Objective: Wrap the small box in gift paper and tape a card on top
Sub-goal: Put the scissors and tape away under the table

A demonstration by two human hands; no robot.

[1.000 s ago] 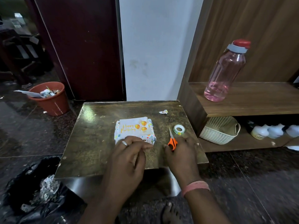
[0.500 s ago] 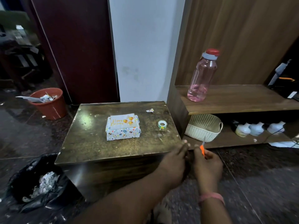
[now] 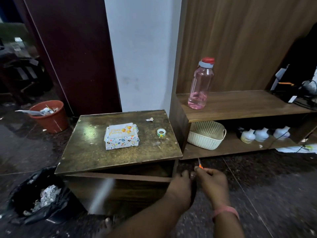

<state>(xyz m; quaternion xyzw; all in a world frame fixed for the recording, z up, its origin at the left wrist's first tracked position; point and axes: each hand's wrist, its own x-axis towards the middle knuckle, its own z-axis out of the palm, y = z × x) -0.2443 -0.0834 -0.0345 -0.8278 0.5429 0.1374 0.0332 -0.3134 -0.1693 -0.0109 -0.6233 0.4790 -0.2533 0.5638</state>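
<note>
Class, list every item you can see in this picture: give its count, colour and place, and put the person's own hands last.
wrapped box: one, white with coloured dots, middle of the table
card: one, white with orange balloons, on top of the box
tape roll: one, greenish, table's right side
paper scrap: one, white, table's far edge
table: one, dark brown
bottle: one, pink with red cap, on the shelf
basket: one, cream, under the shelf
white bottles: three, lower shelf
bucket: one, orange-red, floor at left
bag: one, black, floor, near left
scissors: one, orange, in right hand
left hand: beside the right, grip unclear
right hand: holds scissors
</note>
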